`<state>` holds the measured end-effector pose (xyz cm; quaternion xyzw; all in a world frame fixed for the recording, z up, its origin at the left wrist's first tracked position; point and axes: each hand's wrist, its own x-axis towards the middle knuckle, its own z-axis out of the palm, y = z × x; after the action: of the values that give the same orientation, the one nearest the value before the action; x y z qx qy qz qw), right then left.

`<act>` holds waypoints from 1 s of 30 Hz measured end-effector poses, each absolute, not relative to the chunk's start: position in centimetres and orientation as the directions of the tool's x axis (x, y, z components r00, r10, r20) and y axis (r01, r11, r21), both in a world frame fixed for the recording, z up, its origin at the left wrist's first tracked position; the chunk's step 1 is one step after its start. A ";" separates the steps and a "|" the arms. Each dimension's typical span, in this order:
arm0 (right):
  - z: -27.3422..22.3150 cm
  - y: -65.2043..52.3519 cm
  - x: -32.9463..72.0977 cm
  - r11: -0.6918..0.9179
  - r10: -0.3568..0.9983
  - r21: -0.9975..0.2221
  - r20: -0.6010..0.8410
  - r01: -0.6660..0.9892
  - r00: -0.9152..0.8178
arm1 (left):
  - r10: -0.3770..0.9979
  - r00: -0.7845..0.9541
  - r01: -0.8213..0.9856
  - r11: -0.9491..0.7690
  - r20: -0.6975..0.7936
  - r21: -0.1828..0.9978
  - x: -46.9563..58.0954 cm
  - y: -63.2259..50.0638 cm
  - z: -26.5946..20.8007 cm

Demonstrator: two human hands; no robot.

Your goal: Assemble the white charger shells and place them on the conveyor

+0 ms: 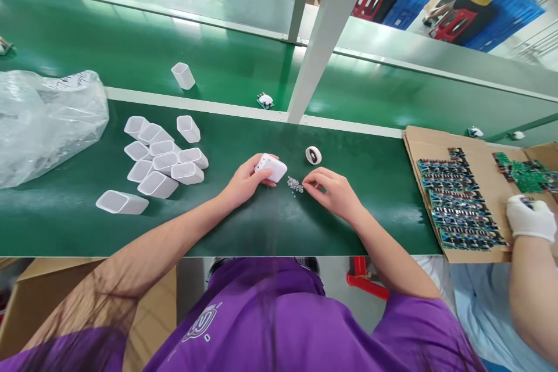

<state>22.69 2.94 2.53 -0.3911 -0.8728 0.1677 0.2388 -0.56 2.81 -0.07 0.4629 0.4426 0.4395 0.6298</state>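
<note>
My left hand [249, 181] is closed around a white plastic housing [272, 168], whose end face with small holes points up and left. Just right of it lies a small pile of tiny clear parts [295, 184] on the green bench. My right hand [328, 189] has its thumb and forefinger pinched together at the pile's right edge; what they hold, if anything, is too small to make out. Behind the pile sits a round white part with a dark centre [313, 155]. Several open white housings [162, 154] lie grouped to the left.
A clear plastic bag [52, 122] fills the far left. At the right, cardboard [414, 142] carries rows of circuit boards [462, 203], beside a co-worker's gloved hand [530, 218]. A metal post [320, 35] rises behind the bench. One housing [183, 75] and a small board [265, 100] lie on the conveyor.
</note>
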 end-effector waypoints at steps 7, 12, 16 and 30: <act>3.4 5.0 18.9 0.675 0.737 -0.488 0.421 0.553 -0.529 | 0.928 0.351 -0.197 0.202 -0.123 0.960 -0.6 2.1 0.6; 1.8 5.2 18.5 0.726 0.680 -0.345 0.489 0.596 -0.546 | 0.937 0.306 -0.130 0.214 -0.166 0.968 -0.5 2.2 0.8; 1.6 5.0 19.0 0.695 0.717 -0.377 0.429 0.613 -0.549 | 0.934 0.311 -0.092 0.213 -0.175 0.973 -0.4 2.1 0.7; 1.4 5.1 19.2 0.551 0.823 -0.680 0.346 0.484 -0.450 | 0.944 0.306 0.044 0.117 -0.125 0.992 -0.6 1.9 0.9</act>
<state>19.22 5.09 1.42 -0.4017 -0.8136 0.2514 0.3368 -0.65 1.86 0.88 0.5466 0.4517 0.3779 0.5952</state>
